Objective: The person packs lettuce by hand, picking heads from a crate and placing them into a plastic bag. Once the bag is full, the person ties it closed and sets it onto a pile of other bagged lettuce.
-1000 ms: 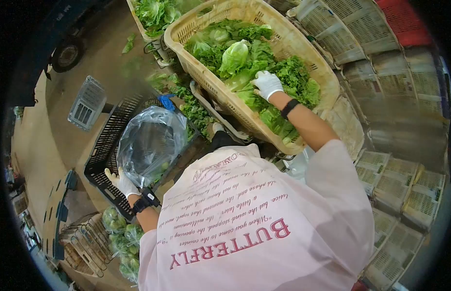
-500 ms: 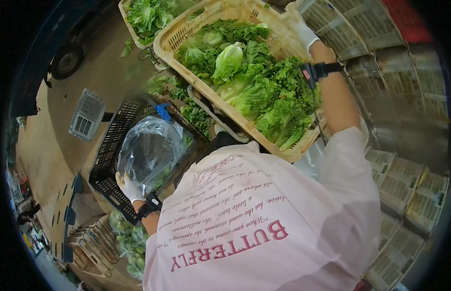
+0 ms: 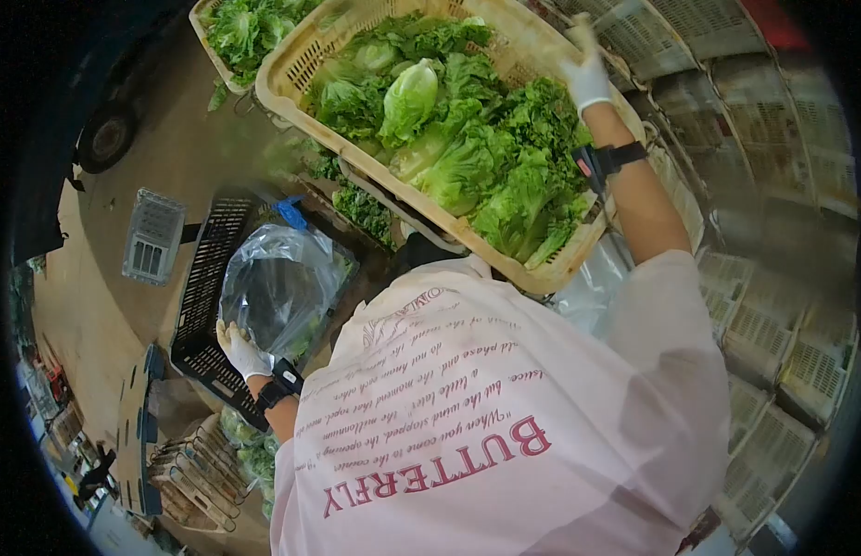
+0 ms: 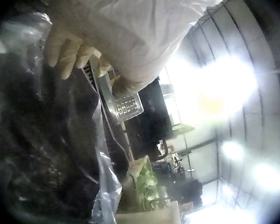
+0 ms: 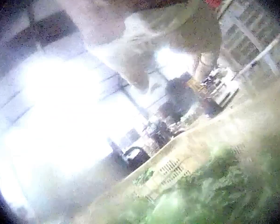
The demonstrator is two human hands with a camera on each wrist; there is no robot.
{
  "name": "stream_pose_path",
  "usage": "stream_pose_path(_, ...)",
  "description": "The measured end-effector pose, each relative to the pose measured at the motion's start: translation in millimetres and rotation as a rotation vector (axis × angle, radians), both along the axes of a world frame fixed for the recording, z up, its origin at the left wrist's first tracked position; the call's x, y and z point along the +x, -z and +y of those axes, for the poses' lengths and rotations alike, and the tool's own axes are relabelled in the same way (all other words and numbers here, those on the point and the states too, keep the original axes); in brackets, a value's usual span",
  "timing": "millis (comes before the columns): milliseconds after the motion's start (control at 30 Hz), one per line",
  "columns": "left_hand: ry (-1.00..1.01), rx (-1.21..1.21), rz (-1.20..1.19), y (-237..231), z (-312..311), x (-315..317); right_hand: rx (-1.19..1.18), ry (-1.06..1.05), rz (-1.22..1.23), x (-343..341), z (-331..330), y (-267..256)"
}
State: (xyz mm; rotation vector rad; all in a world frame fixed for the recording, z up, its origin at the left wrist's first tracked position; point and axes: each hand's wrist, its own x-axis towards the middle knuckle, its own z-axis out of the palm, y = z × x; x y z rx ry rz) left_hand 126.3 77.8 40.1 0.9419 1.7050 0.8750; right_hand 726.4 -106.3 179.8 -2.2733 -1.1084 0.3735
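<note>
My gloved right hand (image 3: pixel 586 69), blurred, is above the far right rim of a big cream plastic crate (image 3: pixel 342 148), with its fingers extended and no object visible in it. Loose green lettuce (image 3: pixel 463 167) fills much of that crate, and a paler lettuce head (image 3: pixel 410 100) lies on top. At lower left, my gloved left hand (image 3: pixel 243 350) rests at the edge of a clear plastic bag (image 3: pixel 287 246) lining a black crate (image 3: pixel 197 324). The left wrist view shows the left fingers (image 4: pixel 67 58) loosely extended against the bag, whose mouth stands wide.
A second crate of lettuce (image 3: pixel 250 37) stands at upper left. A scale display (image 3: pixel 154 236) is beside the black crate. Bagged greens (image 3: pixel 254 454) and a stack of wooden-looking racks (image 3: pixel 199 477) are at lower left. Stacked cream crates (image 3: pixel 783 343) line the right side.
My right hand has left the lettuce and moved out to the right rim, then slightly back toward the crate. The left hand has stayed by the bag. The head view has shifted somewhat.
</note>
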Motion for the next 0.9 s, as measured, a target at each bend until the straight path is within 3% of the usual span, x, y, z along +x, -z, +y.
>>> stream_pose_path(33, 0.024, 0.01, 0.005, -2.1, 1.7, 1.5, -0.014, -0.159, -0.04, -21.0, 4.1, 1.2)
stream_pose_path(100, 0.038, 0.016, -0.004, -0.2, 3.7, 5.4, -0.168, -0.665, -0.342, -33.5, -3.9, 46.1)
stream_pose_path(167, 0.054, 0.013, -0.032, 8.6, 2.3, 2.3, -0.666, -1.199, -0.25, -85.3, -27.4, 66.0)
stream_pose_path(233, 0.09, 0.017, 0.011, 12.1, 3.3, -3.3, -0.62, -1.298, -0.441, -103.7, -59.6, 102.5)
stream_pose_path(367, 0.09, 0.019, 0.041, 6.5, -6.9, 1.5, -0.363, -1.253, -0.584, -98.7, -81.9, 140.2)
stream_pose_path(433, 0.077, 0.01, 0.012, 4.2, -9.3, -0.1, -0.686, -1.198, -0.61, -110.6, -75.4, 124.3)
stream_pose_path(500, 0.075, 0.008, 0.031, 4.4, -12.1, -3.6, -0.688, -1.158, -0.593, -117.8, -69.5, 131.7)
stream_pose_path(567, 0.107, -0.008, 0.029, 1.7, -15.7, -7.9, -0.913, -1.173, -0.617, -129.5, -58.3, 137.8)
stream_pose_path(633, 0.097, 0.007, 0.045, 0.3, -20.2, -10.0, -0.836, -1.15, -0.592, -123.1, -66.8, 152.4)
stream_pose_path(700, 0.07, 0.015, 0.008, 7.5, -23.0, -17.9, -0.59, -1.116, -0.623, -115.2, -78.4, 151.0)
stream_pose_path(833, 0.058, -0.025, -0.032, 7.5, -29.3, -22.4, -0.567, -1.09, -0.679, -116.5, -85.7, 138.8)
stream_pose_path(900, 0.007, -0.02, 0.008, -6.4, -37.2, -9.0, -0.426, -1.053, -0.66, -113.4, -88.9, 132.1)
